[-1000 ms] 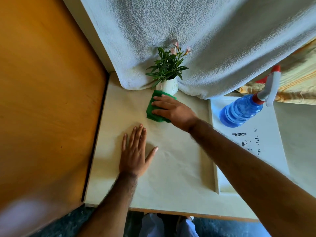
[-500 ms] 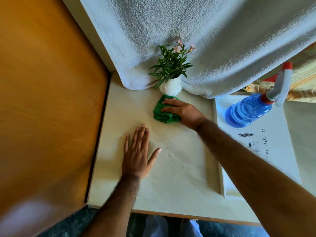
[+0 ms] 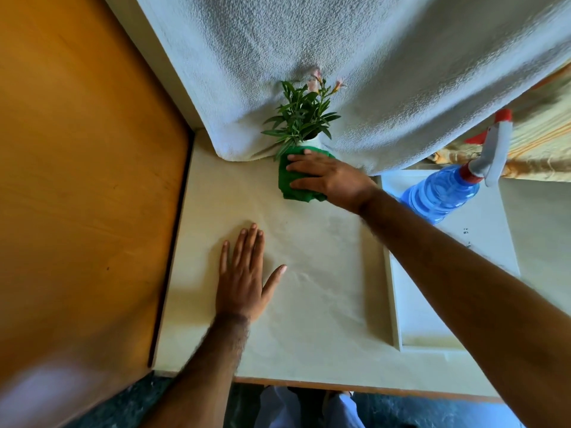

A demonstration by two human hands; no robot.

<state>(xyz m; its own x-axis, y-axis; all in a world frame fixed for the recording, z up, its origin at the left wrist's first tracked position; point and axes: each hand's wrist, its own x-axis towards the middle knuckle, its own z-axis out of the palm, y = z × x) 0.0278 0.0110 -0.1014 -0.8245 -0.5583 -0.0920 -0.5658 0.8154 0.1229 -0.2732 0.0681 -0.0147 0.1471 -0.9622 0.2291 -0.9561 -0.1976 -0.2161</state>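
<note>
Cloth (image 3: 285, 180) is pushing back up against the foot of the vase (image 3: 310, 144), after sitting a little nearer you half a second ago, so you are wiping the far strip of the table (image 3: 324, 304). Your right hand (image 3: 327, 179) is pressing it down with straight fingers; your left hand (image 3: 244, 282) is lying open, palm down, bracing on the table
</note>
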